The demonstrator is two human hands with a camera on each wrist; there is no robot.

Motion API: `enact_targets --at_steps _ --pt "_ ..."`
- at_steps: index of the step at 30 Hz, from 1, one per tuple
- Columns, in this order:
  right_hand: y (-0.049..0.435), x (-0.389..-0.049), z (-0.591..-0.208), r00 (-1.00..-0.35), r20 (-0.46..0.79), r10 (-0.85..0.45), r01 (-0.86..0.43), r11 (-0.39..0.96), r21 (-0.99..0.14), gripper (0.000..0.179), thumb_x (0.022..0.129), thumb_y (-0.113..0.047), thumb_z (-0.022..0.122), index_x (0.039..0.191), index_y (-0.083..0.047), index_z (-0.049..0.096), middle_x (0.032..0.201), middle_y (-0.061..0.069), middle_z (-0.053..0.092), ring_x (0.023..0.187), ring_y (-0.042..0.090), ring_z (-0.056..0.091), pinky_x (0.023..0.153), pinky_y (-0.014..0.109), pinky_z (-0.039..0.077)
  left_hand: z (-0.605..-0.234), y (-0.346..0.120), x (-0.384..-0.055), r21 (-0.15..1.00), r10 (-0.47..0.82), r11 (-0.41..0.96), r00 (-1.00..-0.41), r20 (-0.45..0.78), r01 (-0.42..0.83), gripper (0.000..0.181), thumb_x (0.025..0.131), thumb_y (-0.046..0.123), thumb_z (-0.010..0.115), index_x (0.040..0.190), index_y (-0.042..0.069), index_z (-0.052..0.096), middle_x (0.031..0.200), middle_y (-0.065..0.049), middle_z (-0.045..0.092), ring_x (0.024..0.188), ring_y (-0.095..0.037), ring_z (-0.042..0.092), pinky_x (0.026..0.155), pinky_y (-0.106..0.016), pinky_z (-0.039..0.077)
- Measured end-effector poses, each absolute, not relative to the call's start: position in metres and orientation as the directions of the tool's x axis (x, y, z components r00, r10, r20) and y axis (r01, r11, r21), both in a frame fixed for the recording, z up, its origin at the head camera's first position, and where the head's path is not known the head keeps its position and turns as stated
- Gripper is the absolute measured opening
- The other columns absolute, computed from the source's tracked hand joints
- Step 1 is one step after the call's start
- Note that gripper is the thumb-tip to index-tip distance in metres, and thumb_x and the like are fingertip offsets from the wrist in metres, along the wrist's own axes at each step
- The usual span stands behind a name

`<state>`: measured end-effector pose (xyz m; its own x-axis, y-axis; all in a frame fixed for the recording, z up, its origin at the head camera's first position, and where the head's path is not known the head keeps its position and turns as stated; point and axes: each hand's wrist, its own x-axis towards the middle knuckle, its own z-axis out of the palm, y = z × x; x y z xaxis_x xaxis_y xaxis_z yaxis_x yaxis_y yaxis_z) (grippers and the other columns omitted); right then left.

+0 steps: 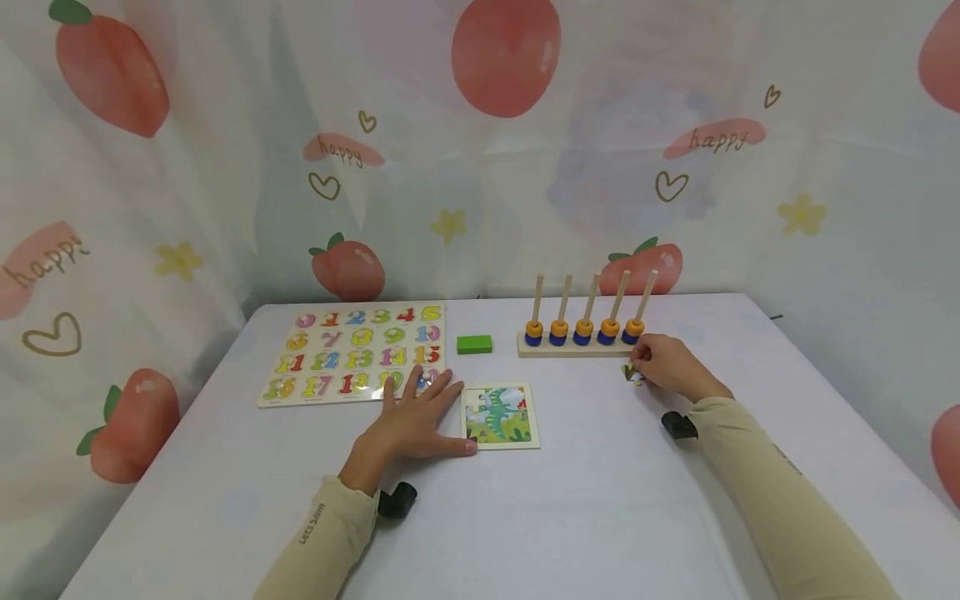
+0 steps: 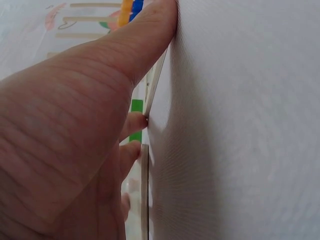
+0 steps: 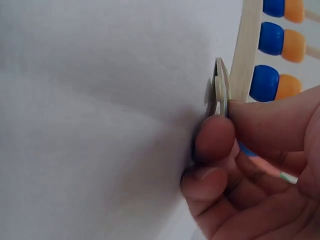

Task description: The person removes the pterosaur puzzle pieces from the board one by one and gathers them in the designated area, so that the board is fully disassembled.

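Observation:
A small square dinosaur puzzle in a pale frame lies at the middle of the table. My left hand is spread flat beside it, thumb at its lower left corner and index fingertip near its upper left corner. The other fingertips overlap the lower right corner of a number puzzle board. On the right, my right hand pinches thin puzzle pieces between thumb and fingers, close over the table. Two layers show in the right wrist view, and the fingers cover much of them.
Behind the right hand stands a wooden bead stand with several upright pegs, each carrying an orange and a blue bead. A green block lies between the stand and the number board. A printed curtain hangs behind the table.

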<state>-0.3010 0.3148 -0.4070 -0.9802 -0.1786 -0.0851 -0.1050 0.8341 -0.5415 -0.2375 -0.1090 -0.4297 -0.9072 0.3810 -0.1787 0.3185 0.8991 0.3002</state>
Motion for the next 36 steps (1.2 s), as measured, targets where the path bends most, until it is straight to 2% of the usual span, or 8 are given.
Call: enact_targets --at_steps 6,9,12,17,23,29,36 --pt "0.308 -0.299 -0.407 -0.985 -0.059 -0.161 -0.115 0.877 -0.467 0.008 0.099 0.000 0.067 0.096 0.006 0.062 0.086 0.013 0.064 0.076 0.027 0.056 0.067 0.036 0.050 -0.430 -0.109 -0.237 0.301 0.380 0.899 -0.908 -0.175 0.318 0.107 0.083 0.076 0.075 0.170 0.028 0.035 0.179 0.001 0.018 0.163 -0.040 -0.008 0.122 -0.070 -0.012" --pt "0.301 -0.298 -0.405 -0.985 -0.040 -0.166 -0.130 0.881 -0.454 0.011 0.101 -0.003 0.067 0.096 0.005 0.062 0.083 0.012 0.064 0.073 0.027 0.056 0.064 0.036 0.050 -0.428 -0.109 -0.238 0.295 0.381 0.900 -0.908 -0.177 0.320 0.107 0.084 0.076 0.075 0.170 0.028 0.034 0.179 0.001 0.017 0.163 -0.040 -0.009 0.122 -0.070 -0.013" --pt "0.287 -0.299 -0.402 -0.982 -0.014 -0.187 -0.161 0.878 -0.452 0.012 0.103 -0.005 0.067 0.100 0.007 0.064 0.083 0.012 0.064 0.075 0.027 0.057 0.068 0.039 0.052 -0.427 -0.108 -0.239 0.288 0.377 0.903 -0.909 -0.179 0.318 0.107 0.084 0.076 0.075 0.170 0.028 0.034 0.179 0.001 0.017 0.163 -0.040 -0.008 0.122 -0.070 -0.013" --pt "0.256 -0.301 -0.398 -0.974 0.021 -0.225 -0.208 0.856 -0.474 0.014 0.104 -0.007 0.068 0.108 0.007 0.067 0.092 0.013 0.067 0.083 0.030 0.059 0.081 0.045 0.056 -0.427 -0.108 -0.239 0.289 0.367 0.907 -0.912 -0.186 0.306 0.107 0.083 0.076 0.075 0.170 0.029 0.034 0.179 0.002 0.017 0.163 -0.039 -0.009 0.123 -0.069 -0.013" --pt "0.216 -0.298 -0.397 -0.955 0.055 -0.293 -0.279 0.814 -0.509 0.011 0.104 -0.008 0.068 0.106 0.002 0.068 0.091 0.010 0.067 0.082 0.026 0.059 0.077 0.041 0.055 -0.430 -0.108 -0.240 0.290 0.364 0.908 -0.913 -0.185 0.303 0.108 0.082 0.077 0.076 0.170 0.029 0.034 0.179 0.002 0.018 0.163 -0.039 -0.009 0.123 -0.069 -0.013" --pt "0.181 -0.290 -0.399 -0.928 0.083 -0.363 -0.348 0.767 -0.538 0.010 0.103 -0.009 0.069 0.106 0.000 0.071 0.093 0.007 0.069 0.085 0.024 0.061 0.078 0.040 0.055 -0.431 -0.108 -0.240 0.286 0.371 0.906 -0.911 -0.178 0.313 0.107 0.083 0.077 0.075 0.170 0.029 0.034 0.179 0.002 0.018 0.164 -0.039 -0.008 0.123 -0.069 -0.012" --pt "0.152 -0.280 -0.402 -0.887 0.043 -0.461 -0.388 0.691 -0.610 0.017 0.102 -0.010 0.072 0.114 0.001 0.073 0.098 0.006 0.069 0.090 0.021 0.063 0.081 0.040 0.057 -0.431 -0.110 -0.240 0.289 0.375 0.904 -0.910 -0.178 0.316 0.107 0.083 0.077 0.075 0.170 0.029 0.035 0.179 0.002 0.019 0.164 -0.040 -0.007 0.123 -0.070 -0.010"
